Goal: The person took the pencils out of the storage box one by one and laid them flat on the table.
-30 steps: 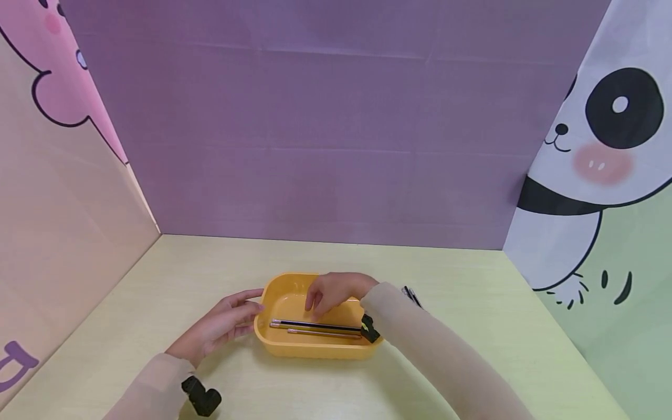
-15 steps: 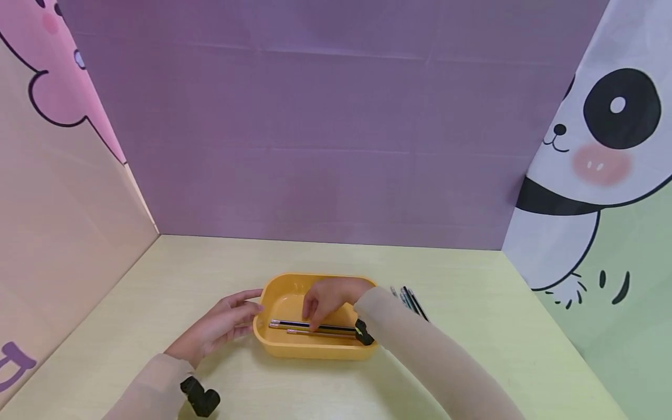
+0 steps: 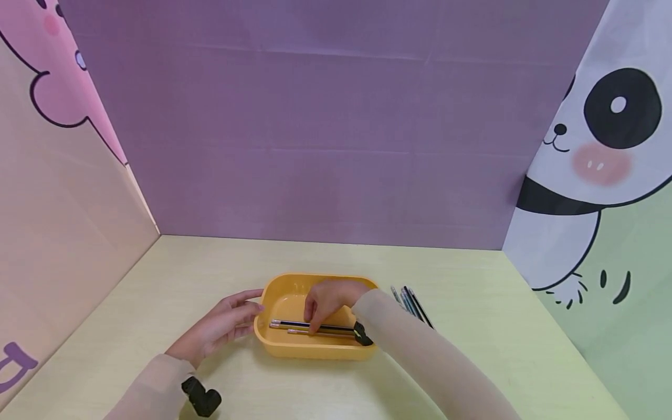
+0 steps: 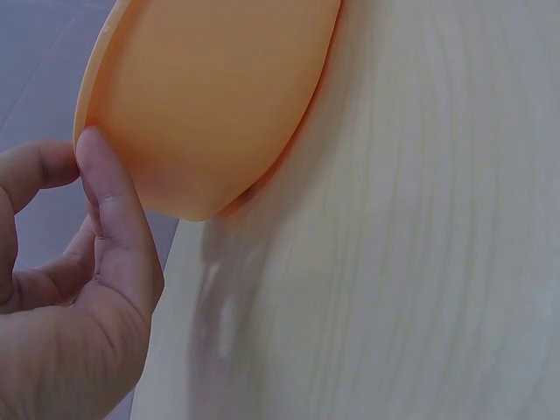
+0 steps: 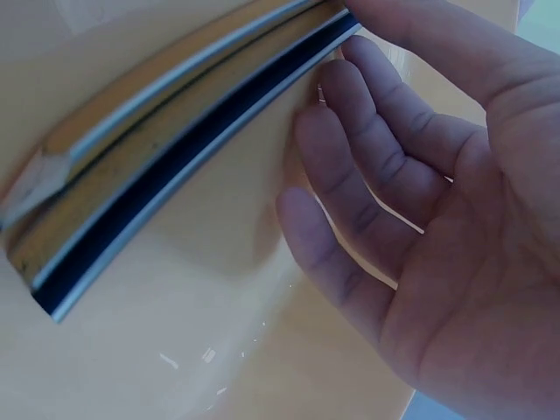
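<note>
Nearest to me are my sleeves [image 3: 436, 356], with a black thing [image 3: 202, 398] by my left wrist. My left hand [image 3: 223, 322] pinches the left rim of the yellow tray [image 3: 310, 351], thumb on one side and a finger on the other. It has stayed there, and so has the tray, flat on the table [image 3: 462, 280]. The pencils [image 3: 291, 324] I am busy with lie side by side in the tray, along its near side. My right hand [image 3: 329, 300] is down in the tray too. A second ago its fingertips were just at the back edge of these pencils; now my thumb has come down across them, and my other fingers bend beside it. I can't tell if I am pinching a pencil or just touching. I think this means the work is now right at these pencils, while my left hand steadies the tray. My right sleeve has slid a bit left, so more of the loose pencils [image 3: 415, 303] show past the tray's right end. Farthest off is the purple wall [image 3: 336, 116].
</note>
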`<state>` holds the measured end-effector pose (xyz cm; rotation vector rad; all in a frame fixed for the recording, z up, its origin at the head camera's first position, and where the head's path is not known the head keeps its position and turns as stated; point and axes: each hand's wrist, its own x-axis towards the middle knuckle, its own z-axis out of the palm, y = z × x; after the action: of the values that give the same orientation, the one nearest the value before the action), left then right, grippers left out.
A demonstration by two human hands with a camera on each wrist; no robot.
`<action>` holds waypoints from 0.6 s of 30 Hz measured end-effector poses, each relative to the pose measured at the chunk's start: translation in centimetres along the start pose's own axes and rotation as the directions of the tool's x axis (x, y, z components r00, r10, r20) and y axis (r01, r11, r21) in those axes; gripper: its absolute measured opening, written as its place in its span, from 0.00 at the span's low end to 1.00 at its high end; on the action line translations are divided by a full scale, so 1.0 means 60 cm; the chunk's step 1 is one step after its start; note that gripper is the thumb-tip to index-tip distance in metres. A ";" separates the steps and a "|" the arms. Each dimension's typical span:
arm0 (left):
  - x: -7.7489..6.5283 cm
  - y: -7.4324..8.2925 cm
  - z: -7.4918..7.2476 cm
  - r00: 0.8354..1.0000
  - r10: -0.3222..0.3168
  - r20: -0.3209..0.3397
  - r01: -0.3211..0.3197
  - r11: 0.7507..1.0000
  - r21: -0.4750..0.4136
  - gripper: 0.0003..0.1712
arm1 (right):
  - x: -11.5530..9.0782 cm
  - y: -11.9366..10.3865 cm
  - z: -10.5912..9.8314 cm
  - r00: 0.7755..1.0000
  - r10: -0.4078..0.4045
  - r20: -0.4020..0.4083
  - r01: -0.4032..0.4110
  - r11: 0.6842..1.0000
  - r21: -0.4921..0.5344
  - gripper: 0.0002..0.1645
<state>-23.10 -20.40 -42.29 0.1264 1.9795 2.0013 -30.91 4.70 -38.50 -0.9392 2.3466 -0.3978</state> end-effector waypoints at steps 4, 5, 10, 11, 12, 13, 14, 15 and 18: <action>-0.001 0.001 0.000 1.000 -0.001 -0.007 0.001 1.000 0.001 0.40 | 0.000 -0.001 0.001 1.000 0.008 0.003 -0.008 1.000 -0.010 0.13; -0.001 0.002 0.001 1.000 -0.002 -0.008 0.002 1.000 0.005 0.40 | 0.000 -0.001 0.001 1.000 0.010 0.005 -0.010 1.000 -0.013 0.12; -0.002 0.004 0.003 1.000 -0.008 -0.018 0.008 1.000 0.023 0.39 | 0.000 0.000 0.001 1.000 0.015 0.014 -0.015 1.000 -0.001 0.07; -0.002 0.004 0.003 1.000 -0.009 -0.019 0.010 1.000 0.024 0.39 | 0.000 0.000 0.000 1.000 0.013 0.019 -0.013 1.000 0.008 0.06; -0.002 0.004 0.003 1.000 -0.009 -0.018 0.009 1.000 0.025 0.39 | 0.001 0.001 0.000 1.000 0.009 0.023 -0.009 1.000 0.018 0.06; -0.002 0.004 0.003 1.000 -0.010 -0.018 0.011 1.000 0.025 0.39 | 0.001 0.001 0.000 1.000 0.004 0.026 -0.005 1.000 0.024 0.06; -0.002 0.004 0.003 1.000 -0.010 -0.016 0.010 1.000 0.023 0.39 | 0.002 0.002 0.001 1.000 0.000 0.030 -0.001 1.000 0.031 0.06; -0.002 0.003 0.003 1.000 -0.009 -0.014 0.009 1.000 0.021 0.39 | 0.002 0.002 0.001 0.999 -0.004 0.033 0.002 0.999 0.040 0.06; -0.002 0.002 0.003 1.000 -0.008 -0.012 0.008 1.000 0.021 0.39 | 0.002 0.003 0.001 0.999 -0.011 0.043 0.008 0.998 0.067 0.06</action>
<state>-22.94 -20.24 -42.12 0.1123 2.0057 1.9811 -31.03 4.72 -38.68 -0.9189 2.2764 -0.4530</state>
